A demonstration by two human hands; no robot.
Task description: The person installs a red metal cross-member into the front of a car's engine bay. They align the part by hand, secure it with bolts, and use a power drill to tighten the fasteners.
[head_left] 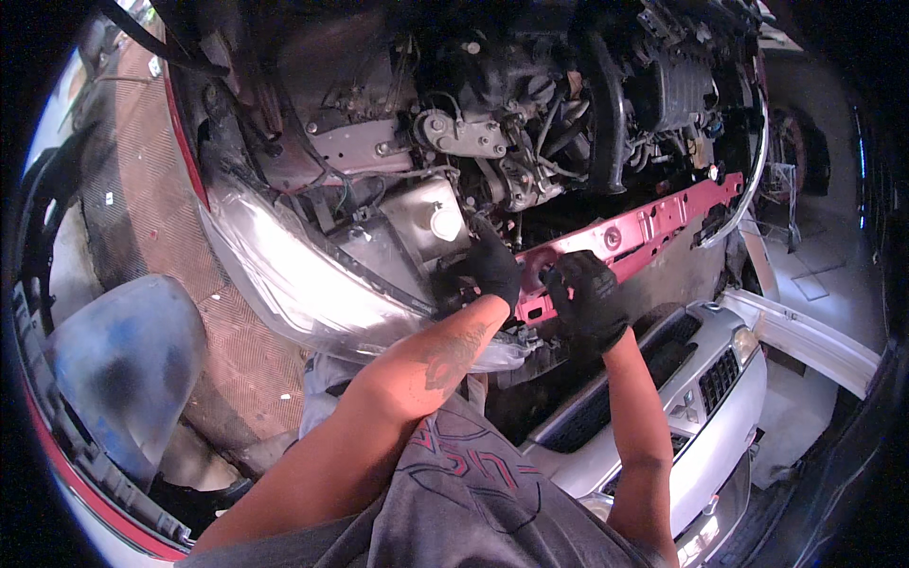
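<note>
A long red crossmember [634, 232] runs across the front of an open engine bay. My left hand [490, 263], in a black glove, reaches in at its left end, beside a whitish plastic reservoir [424, 213] with a round cap [444, 222]. Its fingertips are lost against the dark parts. Just to the right, my right hand [587, 293], also black-gloved, bends its fingers against the crossmember near its left end. What those closed fingers grip, if anything, is hidden. A headlight [284, 265] wrapped in clear plastic lies left of my hands.
Behind the crossmember are engine parts [464, 133] and a thick black hose [606, 123]. A silver bumper [682, 407] with a grille stands below right. To the left, a blue-stained pale panel [128, 360] stands by the patterned floor [227, 350].
</note>
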